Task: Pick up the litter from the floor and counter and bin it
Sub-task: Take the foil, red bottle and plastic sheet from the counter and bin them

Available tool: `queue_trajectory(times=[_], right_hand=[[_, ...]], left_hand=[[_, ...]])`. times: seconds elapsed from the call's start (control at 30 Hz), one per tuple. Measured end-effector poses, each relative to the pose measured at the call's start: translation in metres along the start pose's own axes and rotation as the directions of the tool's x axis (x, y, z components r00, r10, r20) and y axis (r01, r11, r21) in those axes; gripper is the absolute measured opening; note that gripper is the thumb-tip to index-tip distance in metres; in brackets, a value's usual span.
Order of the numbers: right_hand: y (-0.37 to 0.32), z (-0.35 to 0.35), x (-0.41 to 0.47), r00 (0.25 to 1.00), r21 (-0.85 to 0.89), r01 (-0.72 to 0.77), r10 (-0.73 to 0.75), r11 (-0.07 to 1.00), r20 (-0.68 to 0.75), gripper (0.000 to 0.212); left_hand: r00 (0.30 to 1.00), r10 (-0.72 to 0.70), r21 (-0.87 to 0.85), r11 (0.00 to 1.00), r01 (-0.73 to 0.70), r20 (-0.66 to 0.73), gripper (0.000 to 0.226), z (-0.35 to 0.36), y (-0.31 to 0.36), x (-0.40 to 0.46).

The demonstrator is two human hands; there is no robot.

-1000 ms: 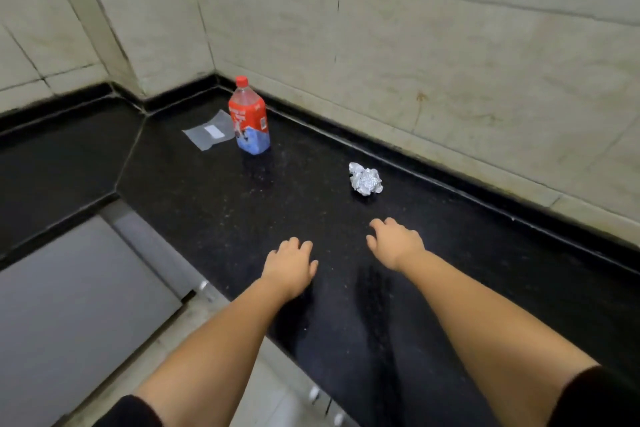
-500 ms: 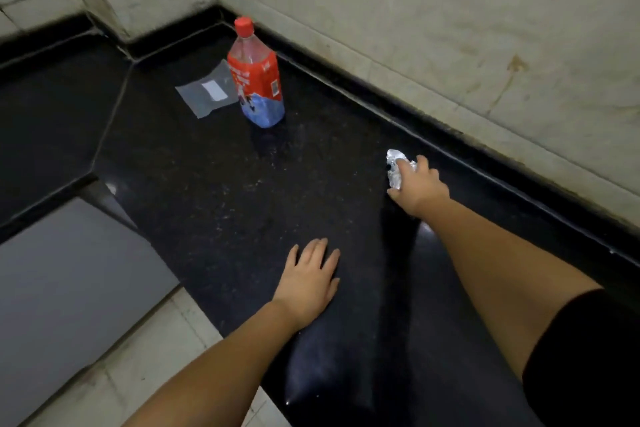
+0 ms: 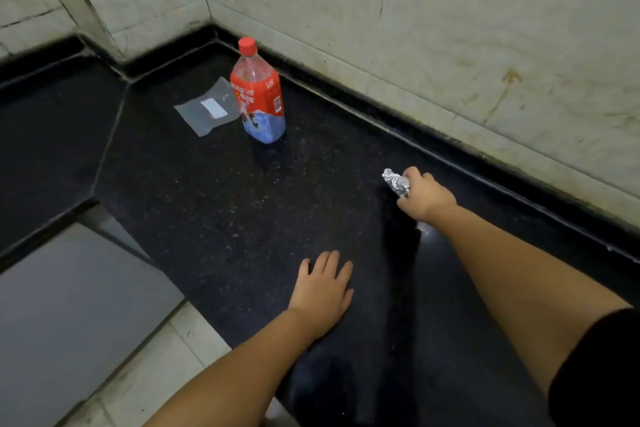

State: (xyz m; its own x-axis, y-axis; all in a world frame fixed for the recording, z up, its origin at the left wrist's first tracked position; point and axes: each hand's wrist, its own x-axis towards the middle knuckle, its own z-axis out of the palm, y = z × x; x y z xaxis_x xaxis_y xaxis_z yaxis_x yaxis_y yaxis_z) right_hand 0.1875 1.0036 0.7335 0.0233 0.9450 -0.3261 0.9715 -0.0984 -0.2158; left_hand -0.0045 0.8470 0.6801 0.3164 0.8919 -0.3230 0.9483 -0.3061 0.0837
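Note:
My right hand [image 3: 424, 196] is closed around a crumpled ball of silver foil [image 3: 394, 181], which sticks out to the left of my fingers, just above the black counter [image 3: 214, 204]. My left hand [image 3: 323, 288] lies flat on the counter with fingers spread, holding nothing. Farther back, near the corner, an empty plastic bottle [image 3: 258, 94] with a red cap and red label stands upright. A clear plastic bag [image 3: 207, 110] with a white label lies flat to the left of the bottle, touching it.
Stained pale tile walls [image 3: 415, 28] rise behind the counter and meet in a corner. A grey cabinet front [image 3: 69, 315] and light floor tiles [image 3: 162, 367] lie below the counter edge at lower left.
My right hand reached forward and closed on the foil ball. My left hand went down flat on the counter. The camera has moved closer.

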Motion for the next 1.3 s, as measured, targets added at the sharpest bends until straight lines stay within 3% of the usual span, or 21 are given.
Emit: queue_trajectory(times=[0.1, 0.23, 0.4, 0.57, 0.67, 0.87, 1.0, 1.3], right_hand=[[-0.027, -0.016, -0.004, 0.998, 0.076, 0.04, -0.037, 0.996, -0.041, 0.054], [-0.088, -0.037, -0.007, 0.981, 0.136, 0.194, -0.189, 0.972, -0.044, 0.029], [-0.189, -0.042, 0.007, 0.892, 0.22, 0.45, -0.446, 0.865, -0.073, 0.021], [-0.304, -0.056, 0.028, 0.835, 0.194, 0.521, -0.45, 0.831, -0.317, 0.044], [-0.338, -0.073, 0.051, 0.827, 0.157, 0.458, -0.355, 0.875, -0.435, 0.036], [-0.347, -0.079, 0.102, 0.927, 0.054, 0.282, -0.257, 0.958, -0.271, 0.04], [-0.354, -0.069, 0.107, 0.915, 0.003, 0.236, -0.222, 0.972, -0.336, 0.038], [-0.364, -0.065, 0.114, 0.899, 0.002, 0.227, -0.209, 0.974, -0.385, 0.035]], left_hand=[[0.993, 0.115, 0.024, 0.993, -0.115, -0.008, 0.053, -0.009, -0.019, 0.006], [0.978, 0.202, 0.07, 0.978, -0.199, -0.045, 0.052, -0.036, -0.077, 0.016], [0.986, 0.134, 0.09, 0.988, -0.126, -0.096, 0.049, -0.071, -0.199, 0.034], [0.991, -0.028, 0.056, 0.998, 0.035, -0.134, 0.049, -0.11, -0.326, 0.058], [0.989, -0.097, 0.077, 0.991, 0.106, -0.112, 0.049, -0.126, -0.375, 0.08], [0.998, 0.035, 0.264, 0.964, -0.019, -0.057, 0.059, -0.133, -0.41, 0.135], [0.999, 0.032, 0.305, 0.951, -0.041, 0.032, 0.07, -0.124, -0.423, 0.171], [0.999, -0.019, 0.114, 0.993, 0.014, 0.043, 0.043, -0.118, -0.43, 0.197]])
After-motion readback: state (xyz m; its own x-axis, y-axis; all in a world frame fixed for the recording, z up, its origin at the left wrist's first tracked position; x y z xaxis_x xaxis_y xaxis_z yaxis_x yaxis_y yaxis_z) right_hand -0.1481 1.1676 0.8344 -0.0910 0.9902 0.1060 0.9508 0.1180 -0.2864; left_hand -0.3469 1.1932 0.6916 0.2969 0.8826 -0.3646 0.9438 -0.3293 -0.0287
